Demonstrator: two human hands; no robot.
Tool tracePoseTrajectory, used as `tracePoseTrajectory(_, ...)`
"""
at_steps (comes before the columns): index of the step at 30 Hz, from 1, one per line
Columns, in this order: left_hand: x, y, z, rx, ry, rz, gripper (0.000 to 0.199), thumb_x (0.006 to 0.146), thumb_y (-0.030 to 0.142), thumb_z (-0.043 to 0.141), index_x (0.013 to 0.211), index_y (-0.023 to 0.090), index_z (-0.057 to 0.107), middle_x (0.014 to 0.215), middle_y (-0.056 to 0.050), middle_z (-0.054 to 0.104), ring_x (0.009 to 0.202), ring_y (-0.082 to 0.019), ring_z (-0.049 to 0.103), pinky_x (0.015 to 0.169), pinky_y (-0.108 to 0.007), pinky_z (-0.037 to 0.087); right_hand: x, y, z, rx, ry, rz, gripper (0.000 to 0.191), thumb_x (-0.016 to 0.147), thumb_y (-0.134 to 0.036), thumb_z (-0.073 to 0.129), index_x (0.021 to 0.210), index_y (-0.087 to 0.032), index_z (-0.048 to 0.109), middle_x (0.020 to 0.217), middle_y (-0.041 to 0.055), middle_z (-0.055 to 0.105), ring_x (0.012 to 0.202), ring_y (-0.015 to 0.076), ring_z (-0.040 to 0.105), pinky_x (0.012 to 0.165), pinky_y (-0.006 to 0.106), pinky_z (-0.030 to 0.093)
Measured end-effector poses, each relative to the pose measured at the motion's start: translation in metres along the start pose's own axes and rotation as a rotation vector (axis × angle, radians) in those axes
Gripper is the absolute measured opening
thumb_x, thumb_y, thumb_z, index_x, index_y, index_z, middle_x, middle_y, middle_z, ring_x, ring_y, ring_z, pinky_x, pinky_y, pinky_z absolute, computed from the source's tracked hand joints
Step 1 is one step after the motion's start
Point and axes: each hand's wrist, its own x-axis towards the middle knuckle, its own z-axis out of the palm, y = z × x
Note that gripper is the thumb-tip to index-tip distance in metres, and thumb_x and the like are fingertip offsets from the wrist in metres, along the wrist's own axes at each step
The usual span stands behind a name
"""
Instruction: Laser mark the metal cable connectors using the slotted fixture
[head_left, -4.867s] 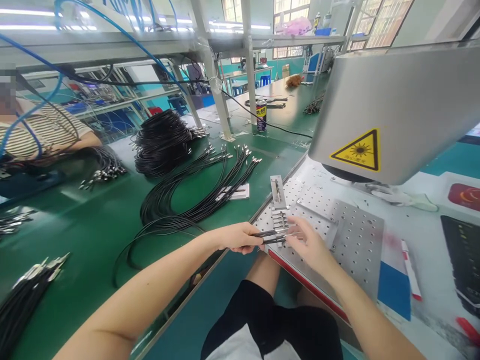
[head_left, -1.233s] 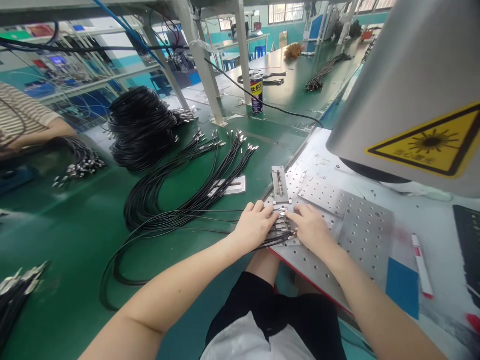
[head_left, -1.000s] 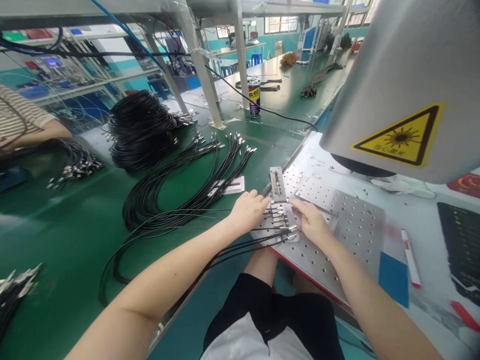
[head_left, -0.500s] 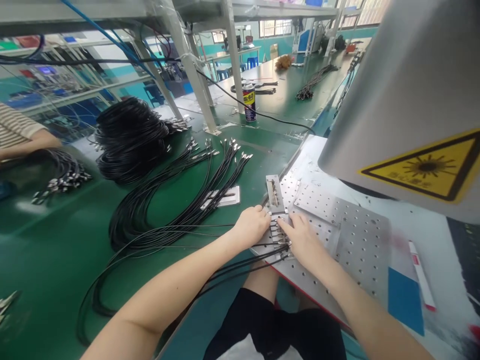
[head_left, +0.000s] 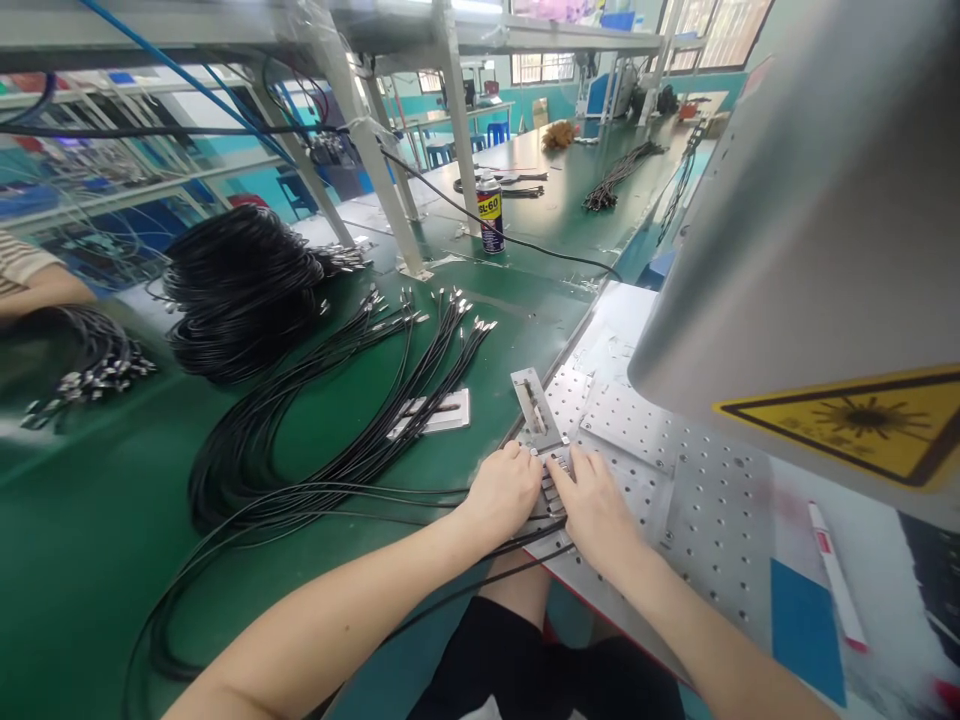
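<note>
My left hand [head_left: 504, 490] is closed at the left edge of a small metal fixture [head_left: 553, 495], its fingertips curled around the end of a black cable [head_left: 427, 491]. What the fingertips pinch is mostly hidden. My right hand [head_left: 600, 510] lies on the fixture's right side, with thumb and fingers apart and touching the silver connector ends [head_left: 550, 480] seated in a row there. More black cables run out beneath my left wrist. Just beyond my fingertips, a slotted metal block [head_left: 536, 405] rests at an angle.
A perforated metal plate [head_left: 705, 530] carries the fixture. Above it hangs a grey machine housing [head_left: 757, 250] with a laser warning sign. Left are a loose cable bundle [head_left: 225, 440], cable coils [head_left: 240, 290] and another slotted block [head_left: 454, 410]. A spray can [head_left: 490, 218] stands behind. A person's arm [head_left: 45, 290] shows far left.
The slotted block beyond my hands has turned, its far end swinging left. Both hands stay at the fixture with small finger shifts. The whole view has tilted slightly.
</note>
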Motion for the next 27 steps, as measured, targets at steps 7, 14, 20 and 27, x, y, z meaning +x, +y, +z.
tracePoseTrajectory(7,0.000,-0.003,0.001,-0.018,0.035,0.027,0.018,0.081,0.004,0.038,0.074,0.014,0.051,0.071,-0.008,0.054,0.074,-0.021,0.049,0.068,-0.032,0.044,-0.003,-0.004,0.004,0.045,0.037,0.042,0.049,0.070,0.004,0.037,0.109,-0.011,0.062,0.111,0.0189,0.053,0.092,0.0265,0.046,0.080,0.041,0.046)
tracePoseTrajectory(14,0.003,-0.004,0.006,-0.049,0.052,0.049,0.017,0.081,0.005,0.039,0.075,0.013,0.053,0.070,-0.008,0.054,0.075,-0.021,0.049,0.069,-0.032,0.044,-0.005,-0.005,0.008,0.117,0.037,0.054,0.052,0.067,0.006,0.038,0.110,-0.011,0.061,0.113,0.0194,0.049,0.094,0.0268,0.043,0.082,0.042,0.044)
tracePoseTrajectory(20,0.007,-0.004,0.004,-0.045,0.041,0.056,0.014,0.081,0.007,0.042,0.076,0.013,0.054,0.072,-0.008,0.055,0.075,-0.021,0.048,0.070,-0.032,0.043,-0.004,-0.004,0.009,0.149,0.022,0.063,0.054,0.067,0.005,0.038,0.113,-0.013,0.060,0.112,0.0185,0.051,0.093,0.0270,0.044,0.081,0.043,0.044)
tracePoseTrajectory(27,-0.004,-0.007,-0.017,0.040,0.087,0.012,0.013,0.085,0.013,0.042,0.081,0.015,0.054,0.081,-0.008,0.055,0.080,-0.022,0.049,0.064,-0.033,0.040,-0.008,0.012,0.000,0.223,-0.006,0.085,0.062,0.062,0.006,0.038,0.116,-0.016,0.057,0.112,0.0138,0.052,0.096,0.0238,0.044,0.083,0.035,0.044)
